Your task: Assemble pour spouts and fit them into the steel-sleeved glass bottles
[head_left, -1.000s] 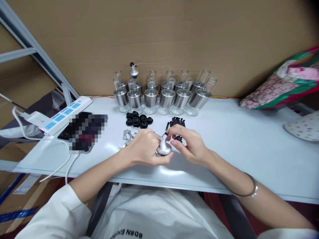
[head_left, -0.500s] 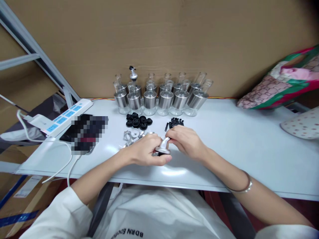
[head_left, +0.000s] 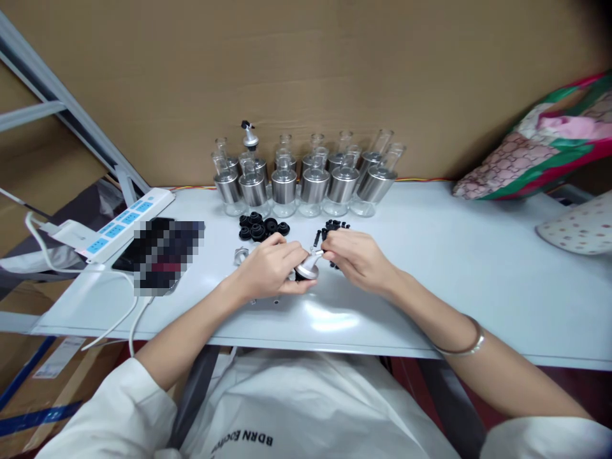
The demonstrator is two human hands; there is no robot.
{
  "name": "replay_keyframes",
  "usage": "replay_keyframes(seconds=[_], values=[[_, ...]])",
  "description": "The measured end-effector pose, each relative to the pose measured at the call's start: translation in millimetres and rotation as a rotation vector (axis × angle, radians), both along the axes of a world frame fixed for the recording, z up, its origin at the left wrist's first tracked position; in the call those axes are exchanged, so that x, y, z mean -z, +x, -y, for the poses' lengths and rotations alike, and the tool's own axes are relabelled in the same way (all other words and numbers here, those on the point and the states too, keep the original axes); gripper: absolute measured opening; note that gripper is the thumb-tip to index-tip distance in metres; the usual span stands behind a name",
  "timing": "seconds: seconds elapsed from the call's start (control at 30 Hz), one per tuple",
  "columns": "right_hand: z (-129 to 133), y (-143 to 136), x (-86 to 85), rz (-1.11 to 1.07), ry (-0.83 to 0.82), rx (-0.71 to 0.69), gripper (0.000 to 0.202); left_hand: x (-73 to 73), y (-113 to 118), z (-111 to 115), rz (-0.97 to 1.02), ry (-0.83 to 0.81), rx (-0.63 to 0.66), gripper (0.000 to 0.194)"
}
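Observation:
My left hand (head_left: 272,271) is closed round a silver bottle pourer (head_left: 310,266) with a black stopper base, its spout tilted up to the right. At the spout's tip, my right hand (head_left: 356,257) pinches, the fingertips hiding whatever is between them. Just beyond the right hand lies a pile of small black parts (head_left: 316,238). Black rubber stoppers (head_left: 257,231) sit in a heap behind my left hand, which partly covers loose silver pourer parts (head_left: 241,255). At the back, one assembled pourer (head_left: 249,137) with a black tip stands in a bottle neck.
Two rows of glass bottles with steel sleeves (head_left: 314,189) stand along the cardboard wall. On the left of the table (head_left: 430,287) are a power strip (head_left: 129,223), a blurred phone (head_left: 165,255) and white cables. A patterned bag (head_left: 507,150) and a dotted container (head_left: 581,229) are on the right.
Both hands have shifted slightly up, and the pourer has moved a little up and left, its spout leaning more to the right. Fewer silver parts show past my left hand.

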State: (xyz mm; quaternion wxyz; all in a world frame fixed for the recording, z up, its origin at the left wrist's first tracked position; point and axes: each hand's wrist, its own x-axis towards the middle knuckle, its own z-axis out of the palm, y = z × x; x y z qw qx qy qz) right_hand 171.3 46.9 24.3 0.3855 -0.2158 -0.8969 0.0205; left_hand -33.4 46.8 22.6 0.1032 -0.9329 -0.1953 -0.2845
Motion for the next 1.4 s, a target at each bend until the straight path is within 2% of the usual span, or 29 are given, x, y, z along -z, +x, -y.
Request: replay_keyframes(seconds=[0.07, 0.17, 0.27, 0.33, 0.5, 0.7, 0.93, 1.03, 1.17, 1.27, 1.4], values=[[0.1, 0.2, -0.2, -0.041, -0.097, 0.009, 0.036, -1.0, -0.8, -0.9, 0.03, 0.033, -0.012, 0.03], [0.1, 2.3, -1.0, -0.067, -0.347, 0.063, 0.043, -2.7, -0.6, -0.5, 0.108, 0.065, -0.023, 0.021], [0.3, 3.6, -1.3, -0.067, -0.569, 0.109, 0.05, -2.1, 0.6, 0.6, 0.153, 0.035, -0.022, 0.016], [0.7, 2.6, -0.9, -0.088, -0.634, 0.113, 0.053, -0.2, 1.3, 0.7, 0.166, -0.017, -0.026, 0.02], [1.3, -1.6, 0.2, -0.185, -0.619, 0.049, 0.05, 2.6, 2.0, -0.1, 0.2, -0.063, 0.033, 0.029], [3.3, -2.2, -0.5, -0.164, -0.564, 0.067, 0.051, 3.9, 3.3, 2.0, 0.029, -0.023, 0.045, 0.022], [6.5, -2.4, -1.2, -0.207, -0.736, 0.075, 0.058, 5.6, 4.0, 2.5, 0.046, 0.078, 0.015, 0.015], [1.5, 1.5, -1.7, -0.319, -0.752, 0.066, 0.052, 4.6, 2.7, 1.2, 0.083, 0.076, -0.004, 0.019], [-7.5, 8.9, -3.6, -0.415, -0.632, 0.128, 0.034, 5.9, 1.3, -0.2, 0.098, 0.031, -0.029, 0.024], [-12.3, 15.4, -5.9, -0.338, -0.635, 0.113, 0.027, 8.1, 1.4, -0.4, 0.112, 0.022, -0.021, 0.023], [-18.2, 29.0, -9.2, -0.063, -0.679, 0.123, 0.019, 8.7, 1.9, -0.3, 0.143, 0.028, 0.023, 0.019]])
